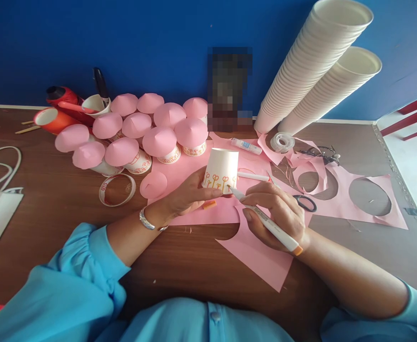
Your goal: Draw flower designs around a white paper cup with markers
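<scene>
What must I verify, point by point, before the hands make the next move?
1. Left hand holds the white cup: ok.
2. Right hand grips the marker: ok.
3. Marker tip is at the flower drawings: ok.
4. Drawings go all around the cup: cannot tell, far side hidden.
5. Pink paper near left hand is bare: not ok, a small orange piece lies there.
</scene>
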{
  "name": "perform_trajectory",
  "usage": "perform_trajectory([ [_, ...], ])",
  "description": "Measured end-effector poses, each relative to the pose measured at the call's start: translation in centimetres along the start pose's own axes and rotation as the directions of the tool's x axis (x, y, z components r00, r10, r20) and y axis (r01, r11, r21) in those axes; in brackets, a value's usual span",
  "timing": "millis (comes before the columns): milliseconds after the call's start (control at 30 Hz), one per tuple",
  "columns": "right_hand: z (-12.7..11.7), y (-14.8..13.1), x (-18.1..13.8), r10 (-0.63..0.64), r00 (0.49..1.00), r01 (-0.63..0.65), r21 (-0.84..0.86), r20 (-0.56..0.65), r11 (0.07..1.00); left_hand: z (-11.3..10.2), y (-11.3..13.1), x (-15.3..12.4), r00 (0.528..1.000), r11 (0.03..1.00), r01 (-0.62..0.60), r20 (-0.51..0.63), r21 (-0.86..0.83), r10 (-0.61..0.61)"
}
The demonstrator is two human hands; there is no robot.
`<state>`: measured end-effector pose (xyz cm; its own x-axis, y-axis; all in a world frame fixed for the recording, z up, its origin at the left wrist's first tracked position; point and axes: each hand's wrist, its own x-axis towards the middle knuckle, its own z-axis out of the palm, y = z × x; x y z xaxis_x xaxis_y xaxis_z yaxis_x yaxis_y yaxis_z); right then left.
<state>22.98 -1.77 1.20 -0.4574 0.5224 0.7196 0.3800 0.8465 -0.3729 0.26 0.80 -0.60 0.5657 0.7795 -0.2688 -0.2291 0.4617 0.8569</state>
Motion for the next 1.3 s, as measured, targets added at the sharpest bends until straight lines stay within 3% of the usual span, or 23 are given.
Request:
perform_trajectory([
  [633, -0.02, -0.1, -0.03, 0.021, 1.0, -0.02, -0.024, 0.004, 1.0, -0.46, -0.3, 0.1, 1.0, 1.0, 0.008, 0.0, 0.02, -0.008],
  [967, -0.02, -0.16, -0.03, 0.049, 0.999, -0.049, -0.045, -0.01, 0.998, -0.37, -0.16, -0.13, 0.996, 0.996, 0.082, -0.042, 0.032, -0.081],
  [1300, -0.05, -0.36, 0.11, 0.034, 0.999, -0.033, -0.033, 0.003, 0.999, -0.16, 0.1, 0.02, 0.998, 0.999, 0.048, -0.037, 0.022, -0.048],
])
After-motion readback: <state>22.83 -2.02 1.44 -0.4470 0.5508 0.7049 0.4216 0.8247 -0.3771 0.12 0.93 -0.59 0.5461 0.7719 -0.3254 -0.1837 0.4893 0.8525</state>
